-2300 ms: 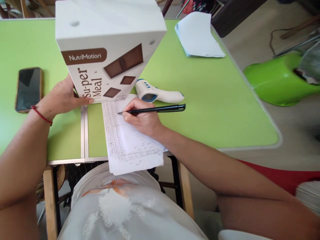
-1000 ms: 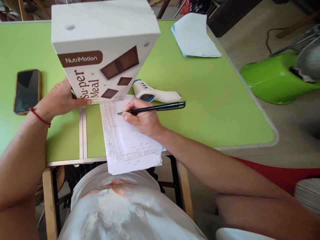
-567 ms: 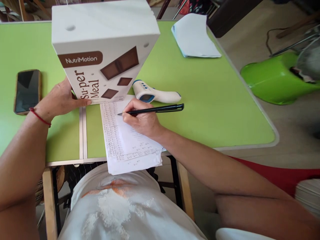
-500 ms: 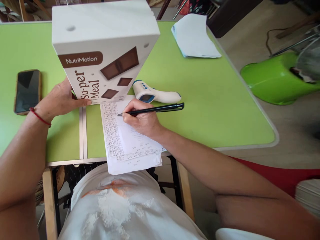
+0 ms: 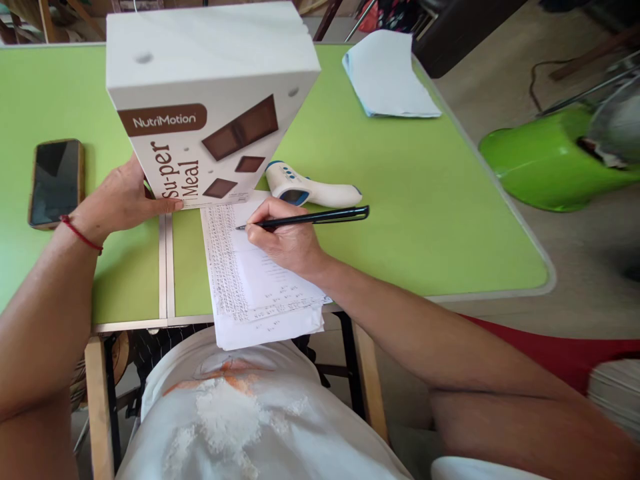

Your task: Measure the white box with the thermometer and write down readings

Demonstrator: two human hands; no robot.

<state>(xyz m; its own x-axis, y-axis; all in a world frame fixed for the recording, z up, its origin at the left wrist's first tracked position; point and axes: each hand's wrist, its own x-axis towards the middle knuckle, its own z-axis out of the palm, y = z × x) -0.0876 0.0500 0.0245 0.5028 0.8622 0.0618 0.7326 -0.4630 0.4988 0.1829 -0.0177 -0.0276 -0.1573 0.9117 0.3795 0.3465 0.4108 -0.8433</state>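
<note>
My left hand [image 5: 123,203] grips the lower edge of a white and brown NutriMotion box [image 5: 240,150], thumb across its front and the other fingers hidden behind. The box stands upright on the green table. Between thumb and fingers, my right hand [image 5: 285,240] pinches a black pen [image 5: 320,217], its tip at the handwritten lines on the sheets of paper [image 5: 270,293]. The papers overhang the table's front edge, and their top lies close against the box's base. Just beyond my right hand lies a white and blue infrared thermometer [image 5: 315,190].
A phone [image 5: 56,183] lies left of my left hand. Folded white sheets [image 5: 393,73] rest at the far right of the green table [image 5: 450,227]. A metal seam runs across the tabletop by the papers. On the floor at right is a green bin [image 5: 550,163].
</note>
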